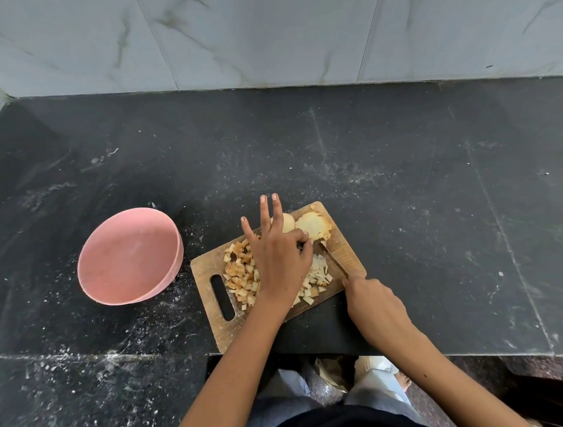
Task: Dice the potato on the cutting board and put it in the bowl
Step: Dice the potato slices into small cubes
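Nearest the person, the right hand (372, 301) is wrapped around the handle of the knife (333, 259), blade angled up across the cutting board (346, 246) toward the uncut potato. The left hand (280, 257) sits over the middle of the board: thumb and forefinger look pinched at a small piece by the blade, though what they have is too small to tell, while the other three fingers fan out straight.

To do this step well, she would want those splayed fingers tucked back, the piece pinned flat, and the blade brought down in even strokes so the cubes match the ones already cut.

A good heap of diced potato (242, 273) lies on the board on both sides of the left wrist. Two pale potato halves (311, 225) wait at the far end of the board, one just behind the fingertips.

The heap crowds the cutting space; clearing it first would likely help. The pink bowl (130, 257) sits to the left on the dark tabletop (433, 174), apart from the board, nothing in it yet. Beyond, a marbled tile wall (266, 36).
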Demonstrator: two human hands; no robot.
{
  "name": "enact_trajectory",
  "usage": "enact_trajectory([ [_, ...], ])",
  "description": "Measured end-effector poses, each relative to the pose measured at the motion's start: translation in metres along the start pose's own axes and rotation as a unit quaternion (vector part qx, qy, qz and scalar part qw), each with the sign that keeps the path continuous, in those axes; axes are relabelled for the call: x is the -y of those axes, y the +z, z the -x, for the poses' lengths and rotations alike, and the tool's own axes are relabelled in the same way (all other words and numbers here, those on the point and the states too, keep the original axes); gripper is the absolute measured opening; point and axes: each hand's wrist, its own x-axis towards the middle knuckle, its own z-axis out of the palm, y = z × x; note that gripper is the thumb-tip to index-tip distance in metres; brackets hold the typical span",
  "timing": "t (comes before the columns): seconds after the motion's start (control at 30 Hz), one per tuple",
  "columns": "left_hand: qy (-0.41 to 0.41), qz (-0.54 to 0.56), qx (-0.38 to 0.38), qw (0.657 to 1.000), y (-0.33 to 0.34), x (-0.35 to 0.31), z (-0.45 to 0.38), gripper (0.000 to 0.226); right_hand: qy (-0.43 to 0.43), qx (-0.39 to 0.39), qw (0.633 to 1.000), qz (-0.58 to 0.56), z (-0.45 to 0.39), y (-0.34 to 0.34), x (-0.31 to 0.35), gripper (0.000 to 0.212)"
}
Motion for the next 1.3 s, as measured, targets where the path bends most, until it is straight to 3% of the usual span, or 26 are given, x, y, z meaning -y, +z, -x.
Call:
enact_trajectory([
  [0.33,0.001,0.028,-0.015,0.999,-0.005,0.001,0.0,0.01,-0.048,-0.061,0.99,-0.114,-0.002,-0.015,-0.002,0.034],
  [0.83,-0.06,0.04,0.016,0.997,-0.008,-0.001,-0.002,0.01,-0.044,-0.05,0.996,-0.055,-0.041,-0.022,0.04,0.034],
  [1.3,-0.058,0.028,0.009,0.998,-0.006,-0.005,0.0,0.016,-0.035,0.005,0.999,0.008,-0.012,-0.016,0.017,0.025],
])
